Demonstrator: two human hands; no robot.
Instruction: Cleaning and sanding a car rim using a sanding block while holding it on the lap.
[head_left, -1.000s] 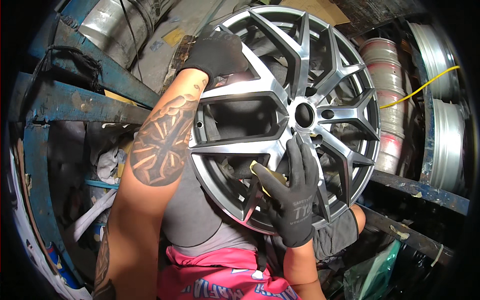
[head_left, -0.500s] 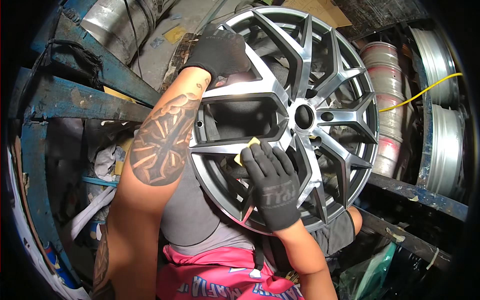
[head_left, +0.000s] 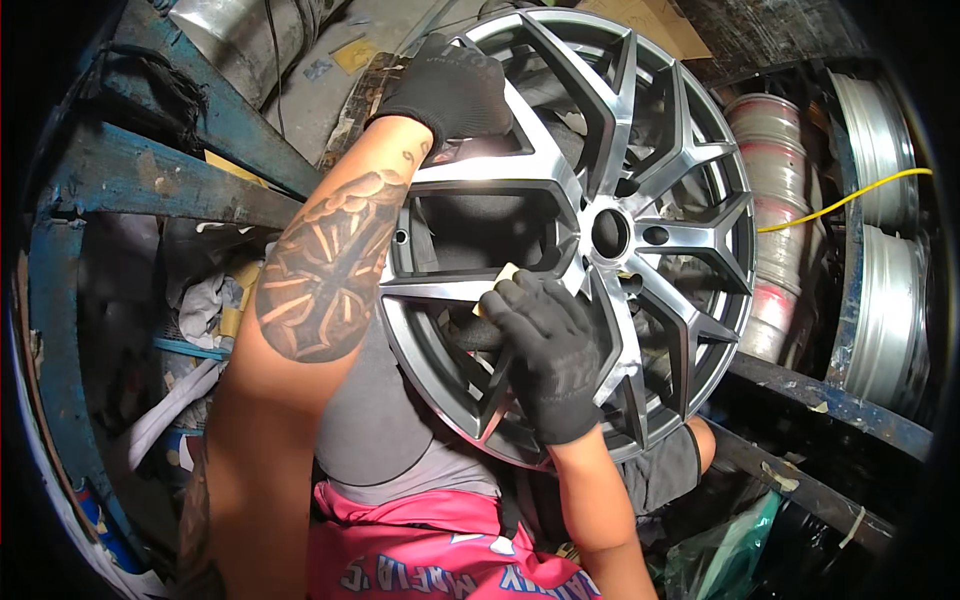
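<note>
A large alloy wheel (head_left: pixel 686 235) with bright machined spokes and dark grey recesses leans over my lap. My left hand (head_left: pixel 455 92), in a black knit glove, is closed on the wheel's rim at its upper left; its fingertips are partly hidden. On the lower left spoke rests my gloved right hand (head_left: pixel 552 355), fingers bent over a small yellow piece of abrasive paper (head_left: pixel 508 272). The paper sticks out past the fingertips and is pressed against the spoke's polished face. Most of it is hidden under the fingers.
Several silver wheel barrels (head_left: pixel 880 310) stand in a rack on the right, beside a red-marked metal cylinder (head_left: pixel 768 220). A yellow cable (head_left: pixel 850 198) crosses there. Blue metal beams (head_left: pixel 190 185) flank the left. A cardboard piece (head_left: pixel 655 25) lies behind the wheel.
My right hand's fingers have bent more over the abrasive paper, and the hand has shifted slightly along the spoke. My left hand stays on the rim. The view has tilted a little.
</note>
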